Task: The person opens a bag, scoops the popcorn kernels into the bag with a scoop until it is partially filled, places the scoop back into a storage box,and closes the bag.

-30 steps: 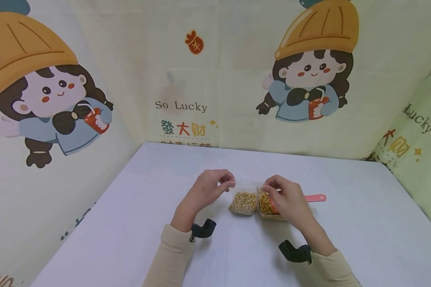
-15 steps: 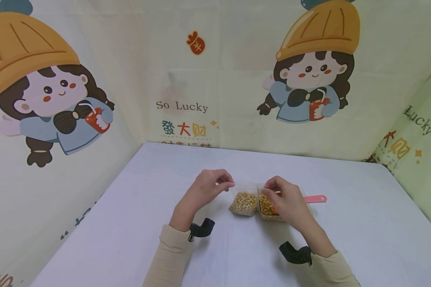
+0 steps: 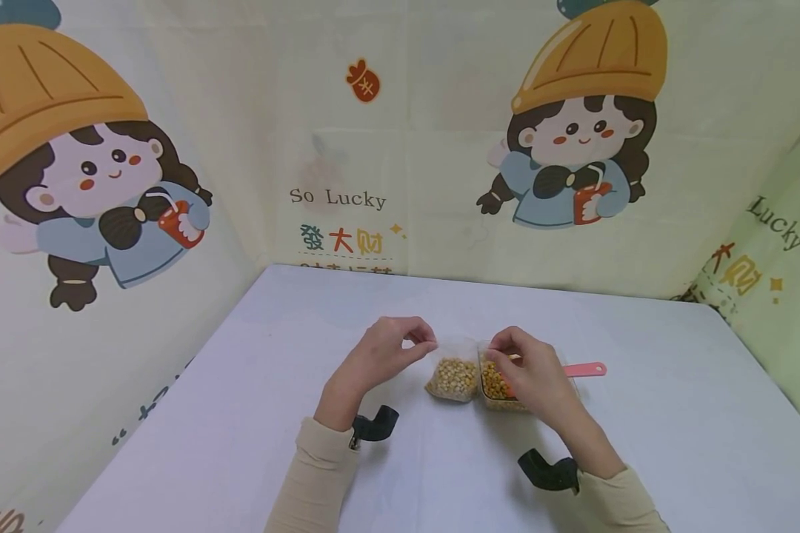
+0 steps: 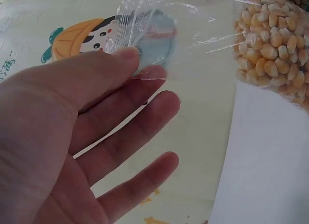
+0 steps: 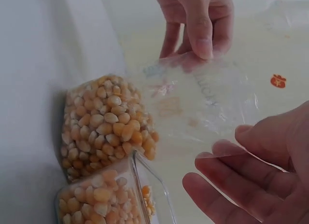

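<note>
Not much has moved over the last second: both hands have stayed put on the tabletop (image 3: 253, 385), so the bag's mouth is just being held open, no pouring going on.

The clear plastic bag (image 3: 455, 374) sits mid-table, corn kernels (image 4: 270, 40) slumped at the bottom, mouth pointing up toward 12 o'clock. Its long axis runs roughly 6 to 12.

Left hand (image 3: 380, 355) pinches the bag's top edge at the 9 o'clock side. Right hand (image 3: 530, 374) pinches the 3 o'clock side, fingers curled on the film.

Touching the bag at 3 o'clock is a clear container (image 5: 145, 195) of kernels, with a pink scoop handle (image 3: 583, 368) sticking out toward 3.
</note>
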`<state>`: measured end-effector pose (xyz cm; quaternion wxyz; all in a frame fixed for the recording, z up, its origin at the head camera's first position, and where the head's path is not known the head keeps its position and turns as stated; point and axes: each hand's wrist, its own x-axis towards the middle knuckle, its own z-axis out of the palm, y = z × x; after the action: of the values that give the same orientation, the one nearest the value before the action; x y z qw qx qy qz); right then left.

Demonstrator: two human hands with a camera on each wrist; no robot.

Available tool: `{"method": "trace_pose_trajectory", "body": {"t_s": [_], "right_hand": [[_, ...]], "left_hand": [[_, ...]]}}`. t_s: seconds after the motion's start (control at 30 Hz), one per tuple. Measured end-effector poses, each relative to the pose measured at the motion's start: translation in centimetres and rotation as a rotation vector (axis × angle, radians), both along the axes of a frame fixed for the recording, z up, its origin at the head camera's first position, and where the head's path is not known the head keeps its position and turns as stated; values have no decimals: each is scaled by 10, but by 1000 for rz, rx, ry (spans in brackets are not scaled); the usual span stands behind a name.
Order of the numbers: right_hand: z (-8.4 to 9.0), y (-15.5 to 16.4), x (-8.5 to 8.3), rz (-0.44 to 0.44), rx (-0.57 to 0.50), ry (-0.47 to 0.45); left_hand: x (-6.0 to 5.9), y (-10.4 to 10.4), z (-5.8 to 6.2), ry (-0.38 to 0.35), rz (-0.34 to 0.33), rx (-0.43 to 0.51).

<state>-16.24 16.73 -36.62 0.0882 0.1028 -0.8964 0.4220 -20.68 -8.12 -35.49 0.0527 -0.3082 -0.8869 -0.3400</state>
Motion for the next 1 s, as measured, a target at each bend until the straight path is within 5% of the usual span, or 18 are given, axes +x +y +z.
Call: {"method": "trace_pose_trajectory", "body": {"t_s": [0.53, 1.0], "right_hand": [[-1, -8, 1, 7, 10, 22], [-1, -10, 2, 24, 17, 25]], "left_hand": [[0, 9, -3, 77, -49, 28], [0, 14, -6, 46, -97, 26]]}}
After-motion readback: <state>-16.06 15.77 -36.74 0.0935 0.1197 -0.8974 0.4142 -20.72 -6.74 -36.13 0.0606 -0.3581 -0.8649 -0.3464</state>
